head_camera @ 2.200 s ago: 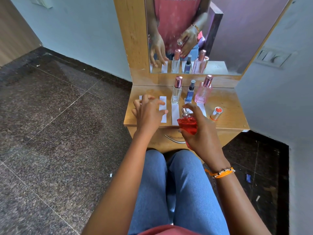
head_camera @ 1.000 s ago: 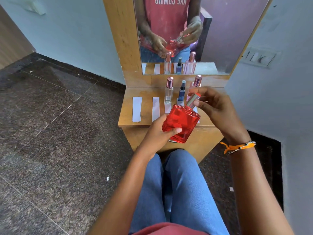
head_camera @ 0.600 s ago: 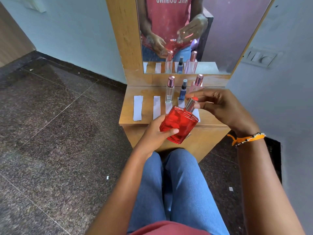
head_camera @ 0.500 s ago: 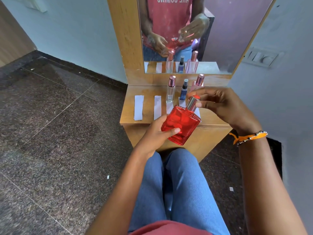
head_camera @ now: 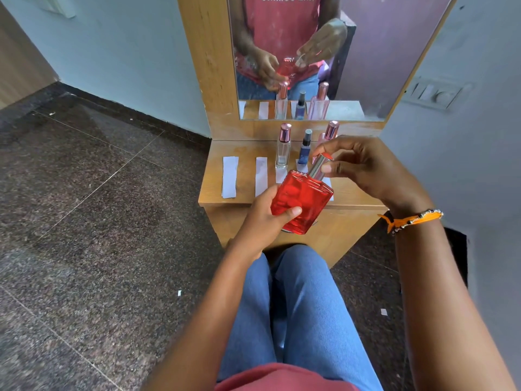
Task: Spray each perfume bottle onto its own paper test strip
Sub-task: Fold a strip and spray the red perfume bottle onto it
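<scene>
Since half a second ago little has shifted: the left hand [head_camera: 263, 221] still grasps the square red glass perfume bottle [head_camera: 301, 203] above the wooden vanity shelf [head_camera: 245, 153], while the right hand [head_camera: 363, 167] pinches its silver cap [head_camera: 318, 166]. Beyond lie white paper strips [head_camera: 229, 176], then a clear bottle [head_camera: 282, 149], a small blue bottle [head_camera: 305, 149] and a pink bottle [head_camera: 330, 131].

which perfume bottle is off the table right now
The red bottle: the left hand grips its body and the right hand pinches its cap. The other three bottles stand on the table.
</scene>
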Motion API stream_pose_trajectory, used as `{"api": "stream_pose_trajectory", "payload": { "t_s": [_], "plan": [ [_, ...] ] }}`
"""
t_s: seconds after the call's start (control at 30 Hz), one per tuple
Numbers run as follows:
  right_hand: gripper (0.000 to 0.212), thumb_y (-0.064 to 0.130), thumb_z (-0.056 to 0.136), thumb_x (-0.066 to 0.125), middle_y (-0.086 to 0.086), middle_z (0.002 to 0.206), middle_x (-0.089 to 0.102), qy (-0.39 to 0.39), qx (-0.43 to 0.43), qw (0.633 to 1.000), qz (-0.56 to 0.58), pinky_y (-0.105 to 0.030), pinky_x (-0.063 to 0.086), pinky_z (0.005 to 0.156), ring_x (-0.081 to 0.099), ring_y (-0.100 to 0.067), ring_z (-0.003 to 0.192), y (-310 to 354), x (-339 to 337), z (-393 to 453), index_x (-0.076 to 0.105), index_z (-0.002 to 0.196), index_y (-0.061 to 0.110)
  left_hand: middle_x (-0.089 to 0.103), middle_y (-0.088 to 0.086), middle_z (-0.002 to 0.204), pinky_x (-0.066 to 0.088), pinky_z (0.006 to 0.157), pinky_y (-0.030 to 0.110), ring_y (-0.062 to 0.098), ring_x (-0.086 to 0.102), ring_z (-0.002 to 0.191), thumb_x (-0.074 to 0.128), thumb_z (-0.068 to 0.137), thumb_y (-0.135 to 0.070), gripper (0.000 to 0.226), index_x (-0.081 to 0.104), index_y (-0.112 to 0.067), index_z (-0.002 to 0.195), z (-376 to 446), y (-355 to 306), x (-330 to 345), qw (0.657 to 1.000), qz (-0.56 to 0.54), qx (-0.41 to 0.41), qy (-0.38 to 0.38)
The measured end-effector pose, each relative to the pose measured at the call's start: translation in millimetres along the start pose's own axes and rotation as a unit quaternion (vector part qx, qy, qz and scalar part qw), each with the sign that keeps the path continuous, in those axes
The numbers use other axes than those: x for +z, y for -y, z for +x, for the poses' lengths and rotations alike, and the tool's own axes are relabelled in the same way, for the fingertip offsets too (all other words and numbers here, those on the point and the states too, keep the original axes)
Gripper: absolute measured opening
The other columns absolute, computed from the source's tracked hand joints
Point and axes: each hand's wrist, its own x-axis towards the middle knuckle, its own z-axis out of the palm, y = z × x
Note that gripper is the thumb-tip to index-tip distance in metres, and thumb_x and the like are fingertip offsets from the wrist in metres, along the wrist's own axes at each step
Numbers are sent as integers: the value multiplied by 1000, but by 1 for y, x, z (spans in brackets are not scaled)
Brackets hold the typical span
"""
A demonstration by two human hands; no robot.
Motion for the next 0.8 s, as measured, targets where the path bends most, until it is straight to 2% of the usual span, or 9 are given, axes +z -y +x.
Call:
{"api": "stream_pose_trajectory", "payload": {
  "t_s": [0.07,0.13,0.27,0.33,0.4,0.5,0.63,0.7,0.8],
  "plan": [
    [21,0,83,66,-13,102,68,-13,21,999,-32,-34,57,82,68,-23,86,3,1,1,67,103,7,67,-7,103,49,89,25,4,63,99,67,81,-9,34,57,-25,110,1,0,2,999,33,25,-31],
    [20,-1,82,66,-10,98,68,-25,31,996,-77,-38,56,81,67,-25,85,7,4,2,67,102,5,66,-4,106,49,92,29,9,62,102,68,79,-12,40,56,-21,116,2,0,1,995,67,52,-59],
    [19,0,83,66,-7,94,65,-81,51,990,-102,-42,56,80,65,-26,84,10,14,-1,66,99,10,64,-6,106,45,84,10,-3,59,97,67,80,-7,44,54,-17,121,1,-3,2,987,105,92,-76],
    [17,1,84,64,-4,89,63,-113,57,987,-98,-39,56,78,65,-19,78,11,20,-3,64,95,15,62,-9,105,43,81,5,-8,57,95,67,80,-5,45,54,-17,122,1,-3,-1,985,116,99,-86],
    [15,5,84,65,2,82,62,-116,48,988,-90,-34,55,74,63,-10,73,13,22,-7,61,90,18,62,-12,104,44,83,9,-9,58,94,68,79,-5,46,54,-22,119,2,-4,-8,989,102,83,-68],
    [14,17,82,70,7,84,63,-46,23,997,-61,-34,57,74,64,-13,71,18,16,-8,64,95,21,63,-4,108,49,87,22,1,62,97,73,75,-8,49,50,-30,111,1,-5,-27,999,14,40,-8],
    [18,11,84,67,9,84,64,3,-14,1000,3,-28,57,74,63,-8,70,24,15,0,65,100,20,63,8,115,49,95,36,19,61,109,75,67,-25,55,51,-25,116,0,-2,-41,996,-78,20,40],
    [14,8,85,66,5,77,63,-10,-4,1000,13,-26,56,72,63,-7,67,26,21,5,64,95,17,61,13,117,48,96,41,23,60,110,74,66,-29,57,50,-20,118,0,1,-39,997,-72,31,18],
    [12,6,84,66,5,71,64,-54,17,998,-23,-24,53,67,61,0,59,26,33,8,63,92,14,61,7,112,50,91,36,12,61,102,73,67,-29,54,48,-19,113,3,2,-37,996,-32,73,-47]
  ]
}}
